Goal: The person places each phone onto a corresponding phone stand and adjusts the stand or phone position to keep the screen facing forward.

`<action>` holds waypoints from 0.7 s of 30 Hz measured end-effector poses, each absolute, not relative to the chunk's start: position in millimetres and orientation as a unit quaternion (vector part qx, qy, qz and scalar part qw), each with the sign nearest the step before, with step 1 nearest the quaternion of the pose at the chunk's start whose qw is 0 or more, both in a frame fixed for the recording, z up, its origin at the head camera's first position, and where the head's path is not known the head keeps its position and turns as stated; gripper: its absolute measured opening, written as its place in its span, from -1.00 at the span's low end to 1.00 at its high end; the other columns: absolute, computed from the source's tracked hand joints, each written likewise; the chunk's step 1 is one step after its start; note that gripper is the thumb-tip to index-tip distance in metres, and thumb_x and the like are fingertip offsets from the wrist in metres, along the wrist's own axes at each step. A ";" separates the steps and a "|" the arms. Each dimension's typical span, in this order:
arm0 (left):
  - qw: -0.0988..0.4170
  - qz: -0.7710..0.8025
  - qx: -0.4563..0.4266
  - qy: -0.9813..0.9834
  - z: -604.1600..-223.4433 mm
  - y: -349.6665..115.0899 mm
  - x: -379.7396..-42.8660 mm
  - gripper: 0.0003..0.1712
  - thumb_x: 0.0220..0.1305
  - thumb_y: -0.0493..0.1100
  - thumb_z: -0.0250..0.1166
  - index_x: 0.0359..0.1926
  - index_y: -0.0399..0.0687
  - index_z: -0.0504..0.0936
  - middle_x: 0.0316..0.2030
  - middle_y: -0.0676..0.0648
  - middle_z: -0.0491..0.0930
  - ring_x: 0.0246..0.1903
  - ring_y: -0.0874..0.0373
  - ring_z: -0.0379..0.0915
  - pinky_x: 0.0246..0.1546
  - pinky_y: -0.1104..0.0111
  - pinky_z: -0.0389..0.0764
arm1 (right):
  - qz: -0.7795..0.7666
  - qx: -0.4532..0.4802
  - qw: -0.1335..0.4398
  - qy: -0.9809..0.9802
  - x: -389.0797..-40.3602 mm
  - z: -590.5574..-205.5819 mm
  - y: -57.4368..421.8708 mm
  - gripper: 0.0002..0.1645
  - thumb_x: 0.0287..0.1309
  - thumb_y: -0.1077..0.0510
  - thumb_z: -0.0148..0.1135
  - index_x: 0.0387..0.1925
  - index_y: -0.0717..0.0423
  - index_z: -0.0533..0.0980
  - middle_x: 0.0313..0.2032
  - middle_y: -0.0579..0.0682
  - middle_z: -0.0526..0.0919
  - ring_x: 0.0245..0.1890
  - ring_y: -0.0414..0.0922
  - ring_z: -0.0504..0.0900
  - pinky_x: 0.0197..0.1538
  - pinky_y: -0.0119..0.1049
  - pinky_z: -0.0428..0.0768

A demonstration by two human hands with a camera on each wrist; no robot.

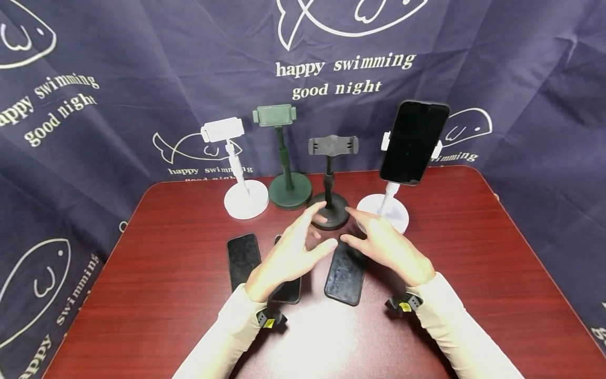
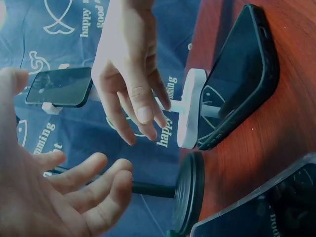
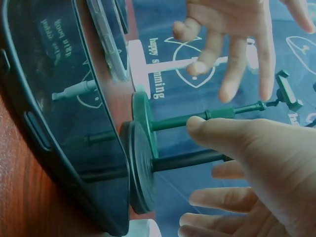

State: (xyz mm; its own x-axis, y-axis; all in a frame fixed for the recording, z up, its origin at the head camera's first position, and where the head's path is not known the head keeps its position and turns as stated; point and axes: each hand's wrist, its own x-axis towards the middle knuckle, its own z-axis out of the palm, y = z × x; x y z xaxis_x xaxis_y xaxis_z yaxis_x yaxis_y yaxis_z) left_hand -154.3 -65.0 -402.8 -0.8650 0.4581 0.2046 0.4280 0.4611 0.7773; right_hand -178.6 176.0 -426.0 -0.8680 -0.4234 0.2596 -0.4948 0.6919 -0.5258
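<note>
Just over the rightmost flat phone (image 1: 344, 277), left hand (image 1: 294, 253) and right hand (image 1: 392, 247) kinda hang midair, both loosely spread, black stand (image 1: 329, 181) behind.

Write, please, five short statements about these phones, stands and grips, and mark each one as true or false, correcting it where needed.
1. A black rectangular phone is mounted on the far-right white round-based stand. True.
2. The black round-based stand stands between that white stand and the green round-based stand. True.
3. The green round-based stand carries a phone. False: it carries nothing.
4. The person's left grip and right grip hold nothing. True.
5. The glossy red wood-grained table bears only two flat-lying phones. False: three dark rectangular phones lie flat there.
</note>
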 end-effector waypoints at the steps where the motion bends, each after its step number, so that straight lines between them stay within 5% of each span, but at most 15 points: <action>1: 0.018 0.437 0.257 0.862 -402.8 -65.3 -153.3 -0.11 0.38 0.14 0.33 0.59 0.26 0.10 0.22 0.00 0.51 0.02 0.05 0.62 -0.08 0.16 0.65 | 0.305 0.248 0.057 -0.918 -178.2 -425.2 176.7 -0.26 0.20 0.08 0.49 0.34 0.27 0.46 0.16 0.26 0.66 0.16 0.12 0.67 0.23 0.08 0.58; 7: 0.012 0.377 0.249 0.892 -402.8 -67.8 -152.6 -0.15 0.34 0.31 0.30 0.54 0.34 0.20 0.20 0.07 0.54 0.12 0.21 0.51 0.15 0.13 0.58 | 0.312 0.247 0.051 -0.916 -176.4 -422.0 180.5 -0.30 0.21 0.09 0.48 0.32 0.24 0.49 0.15 0.24 0.67 0.17 0.15 0.66 0.25 0.09 0.57; 12: 0.022 0.343 0.233 0.910 -402.8 -71.6 -153.9 -0.18 0.27 0.39 0.32 0.47 0.37 0.32 0.15 0.16 0.55 0.13 0.19 0.54 0.16 0.13 0.58 | 0.319 0.244 0.041 -0.915 -175.8 -421.2 182.1 -0.31 0.20 0.06 0.49 0.31 0.22 0.50 0.15 0.22 0.68 0.16 0.14 0.67 0.26 0.10 0.56; 21: 0.070 0.277 0.252 0.925 -406.6 -70.4 -155.1 -0.13 0.19 0.48 0.31 0.45 0.35 0.38 0.18 0.04 0.62 0.17 0.18 0.57 0.10 0.07 0.63 | 0.311 0.245 0.035 -0.918 -176.1 -420.7 181.2 -0.31 0.19 0.09 0.49 0.30 0.25 0.51 0.14 0.22 0.68 0.16 0.15 0.67 0.27 0.10 0.56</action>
State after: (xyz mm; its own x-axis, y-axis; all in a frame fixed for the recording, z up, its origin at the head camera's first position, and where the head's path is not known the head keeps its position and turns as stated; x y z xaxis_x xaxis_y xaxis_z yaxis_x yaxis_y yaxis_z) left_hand -155.1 -70.4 -406.6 -0.8633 0.5045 0.0096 0.4270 0.7203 0.5467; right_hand -176.1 181.2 -420.7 -0.8771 -0.4288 0.2164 -0.4720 0.6861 -0.5536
